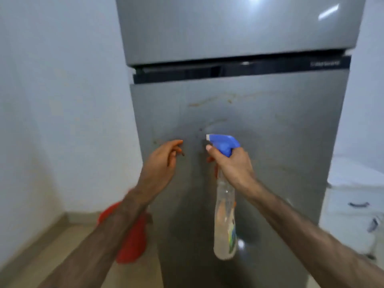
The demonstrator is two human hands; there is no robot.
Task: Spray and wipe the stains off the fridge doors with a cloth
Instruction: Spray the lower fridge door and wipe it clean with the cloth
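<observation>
A tall grey fridge fills the view, with an upper door and a lower door. Brown streaks of stain cross the top of the lower door, and small spots sit near its left edge. My right hand grips the neck of a clear spray bottle. Its blue trigger head has the nozzle pointing left, close to the door. My left hand hovers in front of the door with loosely curled fingers, holding nothing. A red cloth seems to hang from my left forearm.
A white wall runs along the left, close to the fridge side. A white cabinet with a dark handle stands at the right. Beige floor shows at the bottom left.
</observation>
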